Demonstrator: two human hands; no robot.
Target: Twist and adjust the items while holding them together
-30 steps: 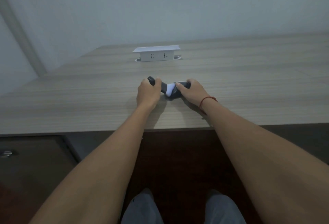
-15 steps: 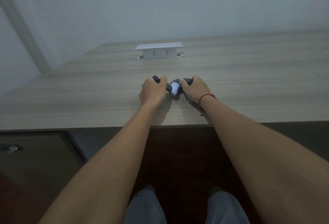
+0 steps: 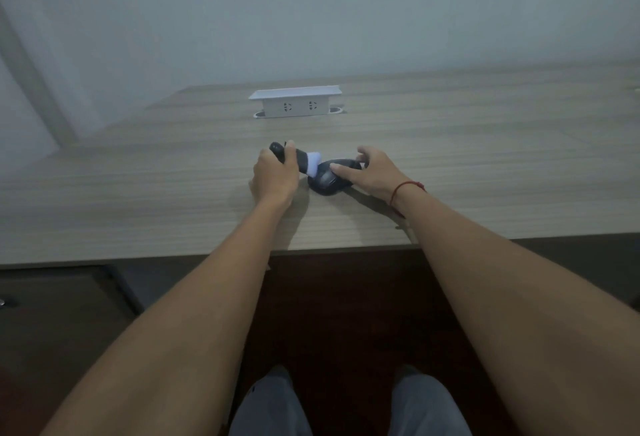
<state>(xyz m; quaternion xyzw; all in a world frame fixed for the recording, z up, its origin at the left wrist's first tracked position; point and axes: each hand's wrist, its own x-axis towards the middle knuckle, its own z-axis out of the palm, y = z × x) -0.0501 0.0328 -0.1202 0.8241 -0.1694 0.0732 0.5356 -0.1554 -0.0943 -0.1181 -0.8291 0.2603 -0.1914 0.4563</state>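
My left hand (image 3: 275, 172) grips a dark handled brush (image 3: 304, 160) whose white bristle head points right and touches a black computer mouse (image 3: 327, 179) on the wooden desk (image 3: 138, 200). My right hand (image 3: 372, 171) holds the mouse from the right, thumb on its top and fingers curled over its far side. A red string circles my right wrist. Part of the brush handle is hidden inside my left fist.
A white pop-up power socket box (image 3: 296, 103) stands on the desk behind the hands. The desk's front edge runs below my forearms, with a dark cabinet (image 3: 52, 314) at the lower left and my knees at the bottom.
The brush head has stayed against the mouse while my right fingers shifted, spreading wider over its far side. The view moved slightly.
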